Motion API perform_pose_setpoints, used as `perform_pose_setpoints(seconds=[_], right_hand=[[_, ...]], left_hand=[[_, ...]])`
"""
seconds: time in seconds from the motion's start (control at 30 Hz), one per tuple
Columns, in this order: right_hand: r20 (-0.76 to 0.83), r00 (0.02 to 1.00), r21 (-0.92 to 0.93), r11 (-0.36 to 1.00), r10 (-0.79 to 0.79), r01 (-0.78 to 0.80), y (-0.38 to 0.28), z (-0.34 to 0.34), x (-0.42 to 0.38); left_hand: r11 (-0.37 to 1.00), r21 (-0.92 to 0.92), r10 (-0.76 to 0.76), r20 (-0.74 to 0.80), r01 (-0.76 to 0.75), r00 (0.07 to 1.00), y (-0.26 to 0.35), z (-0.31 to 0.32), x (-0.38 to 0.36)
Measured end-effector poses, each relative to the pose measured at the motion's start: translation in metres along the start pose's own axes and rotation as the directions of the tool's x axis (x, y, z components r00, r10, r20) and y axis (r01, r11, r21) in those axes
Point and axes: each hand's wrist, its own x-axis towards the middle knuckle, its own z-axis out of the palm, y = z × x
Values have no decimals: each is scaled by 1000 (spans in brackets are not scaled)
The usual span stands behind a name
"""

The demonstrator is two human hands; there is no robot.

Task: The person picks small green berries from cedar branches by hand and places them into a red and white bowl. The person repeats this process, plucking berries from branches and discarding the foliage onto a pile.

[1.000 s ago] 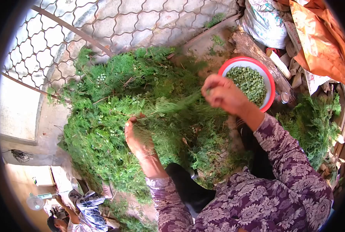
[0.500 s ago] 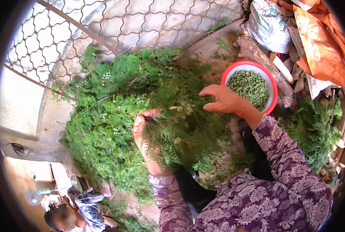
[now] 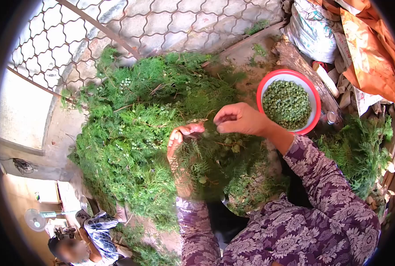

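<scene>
My left hand [image 3: 179, 142] is closed round a green conifer branch [image 3: 210, 159], whose feathery sprays hang over the wrist and forearm. A thin brown stem [image 3: 197, 120] shows above the thumb. Just to the right, my right hand [image 3: 241, 119] has its fingers curled and drawn toward the thumb beside the branch. Anything between those fingertips is too small to make out. Behind the right wrist, a white basin [image 3: 310, 84] with a red rim holds many small green cones [image 3: 286, 104].
A large heap of cut conifer branches [image 3: 122, 155] spreads to the left. Metal lattice [image 3: 171, 26] stands behind it. On the right are a log [image 3: 295, 57], a white sack [image 3: 312, 31], orange sheeting [image 3: 372, 53] and more greenery [image 3: 361, 150]. Another person [image 3: 97, 235] sits at lower left.
My right hand has moved left from near the basin to the branch, and its fingers have curled in. My left hand has moved slightly right and up with the branch.
</scene>
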Motion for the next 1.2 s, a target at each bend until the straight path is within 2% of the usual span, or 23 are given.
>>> perform_pose_setpoints(seconds=[0.03, 0.1, 0.17, 0.23, 0.3, 0.37, 0.43, 0.47, 0.53, 0.67, 0.87, 0.93, 0.97, 1.03, 1.07, 1.1, 1.17, 1.2], right_hand=[[-3, 1000, 2, 1000, -1, 1, 0, 5, 0], [-30, 999, -223, 974, 28, -34, -2, 15, 0], [-85, 995, -238, 969, 53, -72, -2, 23, 0], [-107, 994, -315, 949, -27, -8, 9, 24, 3], [-98, 994, -360, 933, -52, 14, 13, 21, 3], [-85, 993, -404, 914, -76, 36, 7, 20, 3], [-4, 998, -397, 916, 62, -59, -1, 17, -1], [-6, 998, -397, 916, 63, -60, -1, 16, -2], [115, 986, -126, 986, 120, -106, 0, 14, -3], [172, 975, -32, 990, 143, -139, 0, 10, -7], [247, 957, 111, 976, 153, -185, -2, 10, -13], [377, 926, 402, 903, -11, -153, -8, 7, -17], [382, 924, 398, 904, -11, -154, -12, 5, -17], [271, 957, 515, 825, 101, -233, -19, 4, -21], [267, 956, 470, 850, 120, -238, -26, 2, -19], [273, 954, 468, 850, 121, -242, -29, 3, -20], [220, 963, 338, 915, 153, -222, -32, 6, -19], [261, 949, 257, 934, 179, -247, -23, 6, -18]], left_hand=[[1000, -10, 10, 41, -10, 999, -4, -2, 2], [1000, -23, -2, 55, 3, 998, -10, -4, 2], [999, -38, -17, 51, 19, 999, -15, -2, 2], [1000, -17, -17, 29, 17, 999, -18, 1, 1], [995, -45, -85, 10, 86, 996, -19, 0, -2], [996, -47, -82, -35, 81, 996, -20, 3, 0], [990, -77, -110, 76, 116, 991, -20, 1, 1], [990, -78, -112, 77, 118, 991, -21, 1, 0], [985, -133, -98, 120, 114, 988, -21, 3, 0], [980, -145, -117, 143, 137, 983, -21, 1, -3], [969, -202, -128, 92, 145, 987, -14, 10, -5], [926, -343, -84, 217, 156, 973, -9, -10, 1], [927, -343, -78, 216, 150, 973, -6, -13, 3], [945, -327, -13, 45, 27, 999, -2, -14, -1], [951, -308, -22, -58, 3, 998, 0, -10, -5], [952, -307, -17, -62, -3, 998, 0, -8, -6], [998, -64, 14, -185, -26, 983, 1, -3, -7], [1000, 0, 11, -209, -11, 978, 2, 2, -6]])
